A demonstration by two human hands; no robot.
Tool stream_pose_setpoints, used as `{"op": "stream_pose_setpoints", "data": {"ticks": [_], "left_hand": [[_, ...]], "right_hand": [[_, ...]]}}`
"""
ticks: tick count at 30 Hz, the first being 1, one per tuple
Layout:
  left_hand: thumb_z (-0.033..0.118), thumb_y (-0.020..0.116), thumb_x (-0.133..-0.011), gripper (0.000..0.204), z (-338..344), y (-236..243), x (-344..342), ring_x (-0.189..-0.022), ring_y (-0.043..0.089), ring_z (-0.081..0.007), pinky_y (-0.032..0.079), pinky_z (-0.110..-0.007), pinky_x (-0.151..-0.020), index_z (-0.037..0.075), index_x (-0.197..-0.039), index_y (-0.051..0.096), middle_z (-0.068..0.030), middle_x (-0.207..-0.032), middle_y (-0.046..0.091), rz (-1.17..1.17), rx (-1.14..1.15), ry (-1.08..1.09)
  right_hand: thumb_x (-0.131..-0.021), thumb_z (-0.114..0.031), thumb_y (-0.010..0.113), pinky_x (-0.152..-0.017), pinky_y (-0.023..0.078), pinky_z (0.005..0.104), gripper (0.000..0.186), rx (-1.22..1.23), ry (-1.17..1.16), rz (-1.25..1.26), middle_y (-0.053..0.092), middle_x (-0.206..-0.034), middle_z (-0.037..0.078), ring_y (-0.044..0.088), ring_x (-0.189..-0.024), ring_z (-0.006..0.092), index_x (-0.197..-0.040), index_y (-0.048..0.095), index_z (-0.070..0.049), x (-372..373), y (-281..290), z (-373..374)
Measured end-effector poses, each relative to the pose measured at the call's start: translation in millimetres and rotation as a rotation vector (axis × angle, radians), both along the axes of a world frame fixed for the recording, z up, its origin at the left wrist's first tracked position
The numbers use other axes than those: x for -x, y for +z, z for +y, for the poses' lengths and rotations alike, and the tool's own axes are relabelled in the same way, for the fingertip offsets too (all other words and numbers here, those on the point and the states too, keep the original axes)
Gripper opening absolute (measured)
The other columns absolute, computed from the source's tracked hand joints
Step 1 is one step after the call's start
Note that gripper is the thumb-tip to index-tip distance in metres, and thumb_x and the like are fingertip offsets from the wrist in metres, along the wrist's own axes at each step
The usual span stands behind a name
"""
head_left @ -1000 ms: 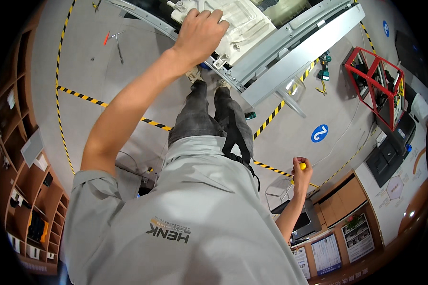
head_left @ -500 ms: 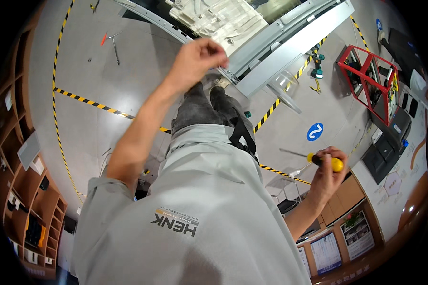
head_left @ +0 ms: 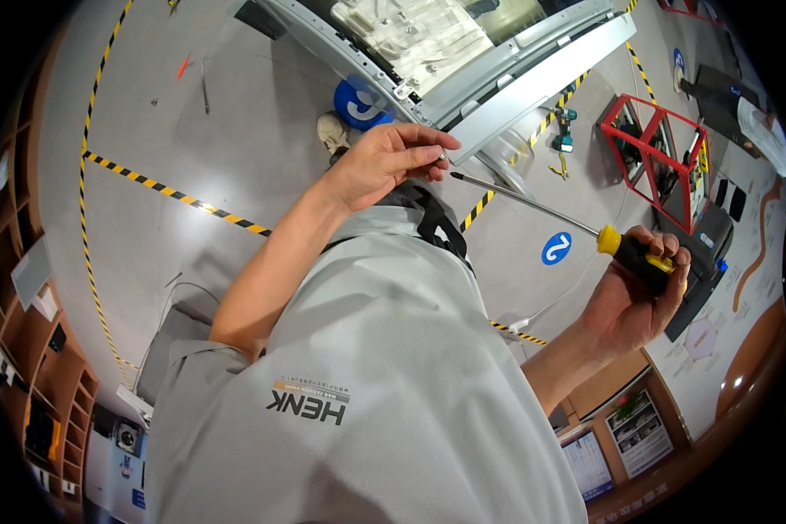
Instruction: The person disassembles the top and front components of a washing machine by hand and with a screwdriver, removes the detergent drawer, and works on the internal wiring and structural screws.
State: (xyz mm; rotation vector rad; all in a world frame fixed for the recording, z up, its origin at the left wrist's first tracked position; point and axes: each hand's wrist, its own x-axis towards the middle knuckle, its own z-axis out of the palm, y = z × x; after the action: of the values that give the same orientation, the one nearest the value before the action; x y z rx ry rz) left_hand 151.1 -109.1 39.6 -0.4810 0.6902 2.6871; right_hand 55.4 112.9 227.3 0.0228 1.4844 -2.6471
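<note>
My left hand [head_left: 389, 166] is held out near the corner of a grey metal appliance cabinet [head_left: 533, 103], thumb and fingers pinched together. Between those fingertips sits a small shiny screw [head_left: 443, 156], mostly covered by them. My right hand [head_left: 633, 297] wraps round the yellow and black handle of a screwdriver [head_left: 609, 239]. Its long metal shaft points left, with the dark tip just short of my left fingertips and apart from the screw. White moulded plastic parts [head_left: 410, 39] show inside the open cabinet.
A green and black cordless drill [head_left: 564, 131] and yellow-handled pliers [head_left: 561, 168] lie on the floor at right. Beyond them stands a red-framed tool carrier [head_left: 655, 157]. A T-handled tool [head_left: 205, 86] lies at far left. Wooden shelving [head_left: 48, 341] runs along the left side.
My right hand has swung the screwdriver outward and forward, its tip now close to my left hand. My left hand has moved down and slightly right, away from the cabinet.
</note>
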Motion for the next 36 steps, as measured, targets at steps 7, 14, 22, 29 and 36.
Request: {"op": "stream_pose_setpoints", "data": {"ticks": [7, 14, 22, 29, 36], "left_hand": [[0.008, 0.063, -0.089, 0.015, -3.8, 5.3, -10.5, -0.083, 0.061, -0.0125, 0.052, -0.025, -0.076, 0.001, -0.102, 0.063, -0.0059, -0.092, 0.063, 0.028, -0.010, -0.028], [0.011, 0.064, -0.089, 0.017, -1.9, 9.0, -15.4, -0.082, 0.062, -0.0128, 0.053, -0.026, -0.077, 0.001, -0.102, 0.063, -0.0073, -0.092, 0.063, 0.012, -0.010, -0.004], [0.017, 0.065, -0.089, 0.022, 4.9, 5.4, -12.4, -0.078, 0.062, -0.0122, 0.052, -0.026, -0.077, 0.001, -0.104, 0.061, -0.0062, -0.090, 0.063, -0.107, -0.219, 0.067], [0.016, 0.061, -0.092, 0.017, 14.4, 3.2, -8.8, -0.076, 0.059, -0.0118, 0.052, -0.025, -0.074, 0.002, -0.100, 0.061, -0.0039, -0.087, 0.061, -0.136, -0.195, 0.012], [0.016, 0.059, -0.093, 0.015, 21.6, -6.2, -8.8, -0.077, 0.059, -0.0112, 0.051, -0.025, -0.073, 0.003, -0.101, 0.062, -0.0027, -0.088, 0.062, -0.142, -0.179, -0.031]], "right_hand": [[-0.090, -0.012, 0.059, -0.093, 0.037, 0.0376, 0.013, 0.017, 0.035, 0.032, 0.054, -0.091, 0.011, 0.053, -0.087, 0.0207, -0.098, 0.058, -0.003, -4.6, 5.4, -7.4], [-0.089, -0.011, 0.060, -0.094, 0.036, 0.0385, 0.012, 0.010, 0.054, 0.035, 0.055, -0.092, 0.011, 0.053, -0.087, 0.0207, -0.098, 0.058, -0.003, -4.3, 1.6, -9.0], [-0.086, -0.013, 0.061, -0.093, 0.037, 0.0405, 0.013, -0.084, 0.107, 0.107, 0.056, -0.091, 0.011, 0.055, -0.087, 0.0209, -0.092, 0.051, -0.009, -6.9, 3.2, -12.0], [-0.083, -0.013, 0.061, -0.090, 0.039, 0.0444, 0.017, -0.175, 0.350, 0.284, 0.055, -0.092, 0.012, 0.058, -0.091, 0.0234, -0.089, 0.045, -0.012, -4.1, 5.4, -4.0], [-0.080, -0.013, 0.059, -0.089, 0.046, 0.0486, 0.018, -0.273, 0.372, 0.275, 0.057, -0.095, 0.014, 0.063, -0.090, 0.0280, -0.088, 0.044, -0.009, -11.4, -6.0, -5.1]]}}
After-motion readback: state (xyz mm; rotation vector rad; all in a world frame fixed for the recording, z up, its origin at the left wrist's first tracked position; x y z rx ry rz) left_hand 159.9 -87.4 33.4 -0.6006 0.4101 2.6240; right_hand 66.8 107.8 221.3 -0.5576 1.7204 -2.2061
